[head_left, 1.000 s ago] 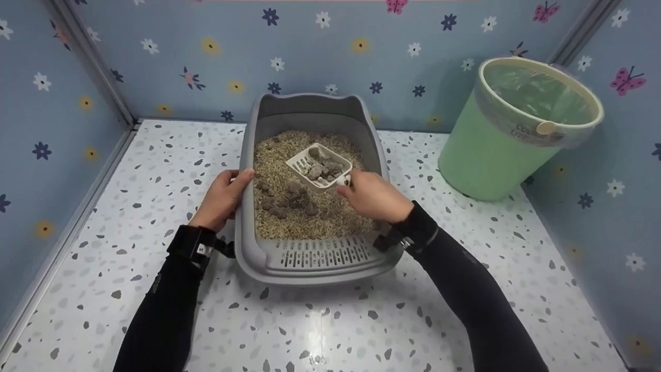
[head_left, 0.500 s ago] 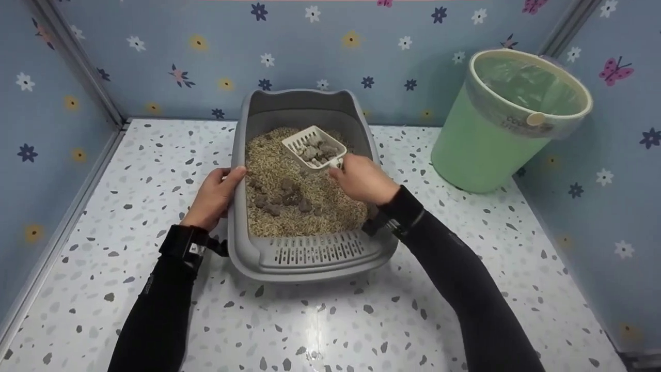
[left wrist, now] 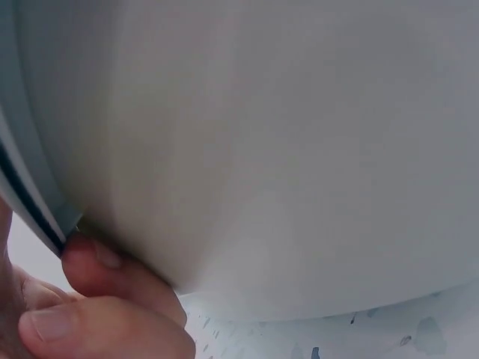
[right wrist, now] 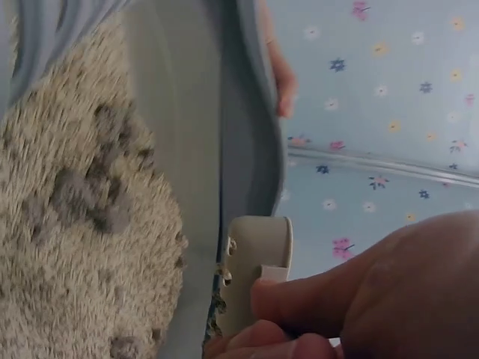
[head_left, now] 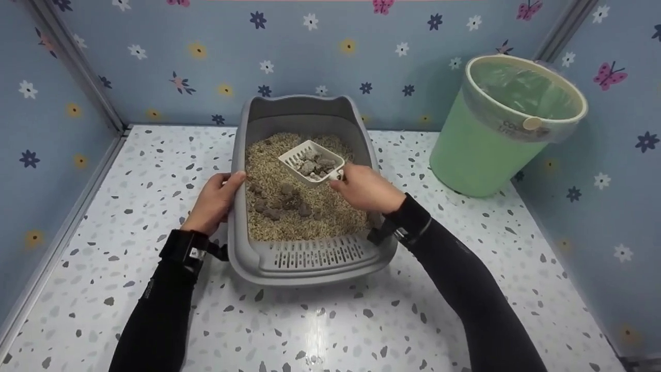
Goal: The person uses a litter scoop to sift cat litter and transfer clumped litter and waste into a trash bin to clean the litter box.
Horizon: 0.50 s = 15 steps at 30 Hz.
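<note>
A grey litter box [head_left: 310,279] stands on the floor, filled with tan granular litter [head_left: 341,219]. My left hand [head_left: 209,202] grips its left rim, thumb on top; in the left wrist view the fingers [left wrist: 112,329] curl beneath that rim. With my right hand [head_left: 369,190] I pinch the short handle of a cream slotted litter scoop [head_left: 292,156]. Several grey-brown clumps [head_left: 311,166] lie in the scoop, mostly toward its handle end. It is held level over the back half of the litter. Darker clumps [head_left: 273,213] sit on the litter nearer the box's slotted front.
A green bin [head_left: 475,155] with a cream rim and a clear plastic liner stands at the back right. Flower-printed blue walls [head_left: 289,51] close in the back and sides. The speckled white floor [head_left: 232,320] extends in front of the box.
The scoop moved toward the back of the box, then a little forward again. Its clumps shifted toward the handle end. My left hand keeps its hold on the rim.
</note>
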Available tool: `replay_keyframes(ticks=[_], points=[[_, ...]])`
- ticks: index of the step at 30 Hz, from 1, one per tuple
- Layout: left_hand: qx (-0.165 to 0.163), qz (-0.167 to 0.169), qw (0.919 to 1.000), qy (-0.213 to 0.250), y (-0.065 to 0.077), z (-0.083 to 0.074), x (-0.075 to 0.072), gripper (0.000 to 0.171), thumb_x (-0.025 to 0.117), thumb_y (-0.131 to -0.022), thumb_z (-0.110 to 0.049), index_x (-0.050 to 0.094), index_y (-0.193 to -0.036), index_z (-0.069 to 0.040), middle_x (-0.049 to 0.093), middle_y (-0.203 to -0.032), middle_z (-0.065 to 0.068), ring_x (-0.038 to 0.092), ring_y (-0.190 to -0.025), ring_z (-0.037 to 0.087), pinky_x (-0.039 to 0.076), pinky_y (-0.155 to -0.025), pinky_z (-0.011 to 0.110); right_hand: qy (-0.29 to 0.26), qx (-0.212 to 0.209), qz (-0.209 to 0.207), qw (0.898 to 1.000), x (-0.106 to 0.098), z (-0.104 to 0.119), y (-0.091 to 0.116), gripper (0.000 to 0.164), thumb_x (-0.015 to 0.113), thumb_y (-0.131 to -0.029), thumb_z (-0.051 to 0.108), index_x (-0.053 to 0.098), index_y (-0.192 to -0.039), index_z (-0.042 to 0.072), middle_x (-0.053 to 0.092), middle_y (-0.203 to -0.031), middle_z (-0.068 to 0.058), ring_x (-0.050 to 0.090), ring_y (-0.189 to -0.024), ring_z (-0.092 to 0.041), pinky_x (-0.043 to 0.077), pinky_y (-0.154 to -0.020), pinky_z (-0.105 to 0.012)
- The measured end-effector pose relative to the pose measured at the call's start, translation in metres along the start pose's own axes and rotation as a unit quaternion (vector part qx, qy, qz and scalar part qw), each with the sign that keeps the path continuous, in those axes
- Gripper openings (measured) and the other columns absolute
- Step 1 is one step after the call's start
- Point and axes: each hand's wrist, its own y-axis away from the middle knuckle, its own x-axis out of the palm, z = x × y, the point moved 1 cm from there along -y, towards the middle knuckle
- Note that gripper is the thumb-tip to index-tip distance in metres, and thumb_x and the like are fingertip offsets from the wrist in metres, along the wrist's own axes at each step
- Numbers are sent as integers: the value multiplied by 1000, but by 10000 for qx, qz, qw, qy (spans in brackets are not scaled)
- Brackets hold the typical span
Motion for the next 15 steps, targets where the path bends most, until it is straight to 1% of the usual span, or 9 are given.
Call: replay_keyframes(ticks=[3,5,8,10,12,15], points=[[8,-11,10000,-17,-2,0,0,89,61,-108,-67,43,-158,4,62,-117,15,68,-78,15,60,-58,32,0,64,48,10000,-11,-3,3,34,58,-118,38,62,-120,5,60,-95,-5,59,-76,-20,56,-71,-40],[11,-31,10000,16,-3,0,1,88,61,-108,-67,43,-158,3,62,-116,13,67,-78,15,59,-57,31,12,89,-27,10000,-22,-7,5,34,58,-118,38,63,-115,5,57,-89,-2,55,-71,-18,54,-66,-37],[58,12,10000,28,-4,1,3,87,61,-109,-66,43,-159,3,60,-107,10,59,-70,11,52,-53,27,-36,113,-154,9998,-38,-16,4,31,58,-118,35,65,-111,6,51,-82,1,48,-64,-14,48,-59,-32],[96,56,9999,42,-3,0,4,87,62,-109,-66,43,-158,4,58,-99,7,52,-65,9,47,-51,26,-3,118,-236,9997,-49,-23,5,30,57,-118,33,65,-104,9,48,-78,3,44,-61,-12,44,-56,-30],[133,82,9999,39,-2,0,4,87,61,-109,-65,43,-158,4,55,-92,5,45,-61,8,42,-49,25,15,103,-328,9994,-61,-30,6,33,56,-118,33,62,-93,12,46,-74,4,42,-58,-11,41,-55,-30],[146,50,9999,26,-1,0,4,87,62,-109,-65,44,-157,5,56,-93,5,46,-60,8,43,-48,25,85,104,-502,9986,-80,-39,10,37,55,-118,33,54,-84,17,43,-70,5,40,-56,-11,39,-54,-31]])
